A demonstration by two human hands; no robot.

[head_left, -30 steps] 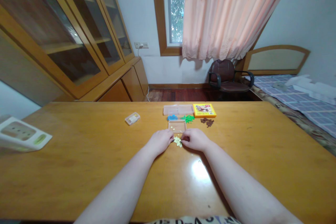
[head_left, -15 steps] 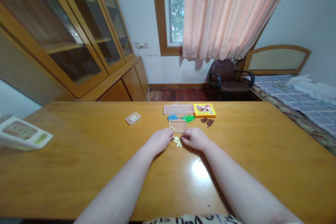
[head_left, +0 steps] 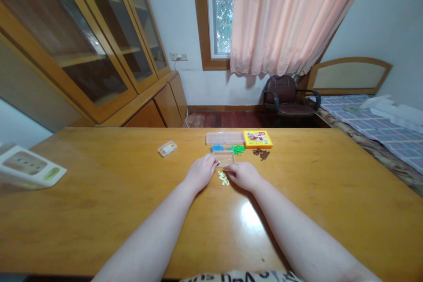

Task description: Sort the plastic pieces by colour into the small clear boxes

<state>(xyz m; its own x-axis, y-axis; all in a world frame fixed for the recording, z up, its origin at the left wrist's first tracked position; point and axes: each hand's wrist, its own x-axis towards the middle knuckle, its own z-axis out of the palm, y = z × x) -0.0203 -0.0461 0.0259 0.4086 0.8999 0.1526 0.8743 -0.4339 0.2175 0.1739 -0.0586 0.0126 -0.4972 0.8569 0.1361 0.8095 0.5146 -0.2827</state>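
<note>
A small clear plastic box [head_left: 225, 157] lies on the table in front of me, with a few tiny pale bits inside. Just on my side of it is a loose heap of small pale-yellow pieces [head_left: 224, 179]. My left hand [head_left: 202, 172] is closed in a pinch at the box's near left corner; a tiny pale and dark spot shows at its fingertips, too small to name. My right hand [head_left: 243, 176] pinches at the box's near edge, above the heap's right side. What its fingers hold, if anything, is hidden.
Behind the box lie blue pieces [head_left: 217, 147], green pieces [head_left: 238, 149] and a clear plastic case [head_left: 216, 138]. A yellow box [head_left: 258, 139] stands beside brown pieces [head_left: 263, 154]. Leftward are a small clear container [head_left: 167, 149] and a white plastic object [head_left: 29, 167].
My right hand has shifted slightly left and away from me, from the heap to the box's near edge. My left hand has moved a little forward. Fewer pale bits show in the box.
</note>
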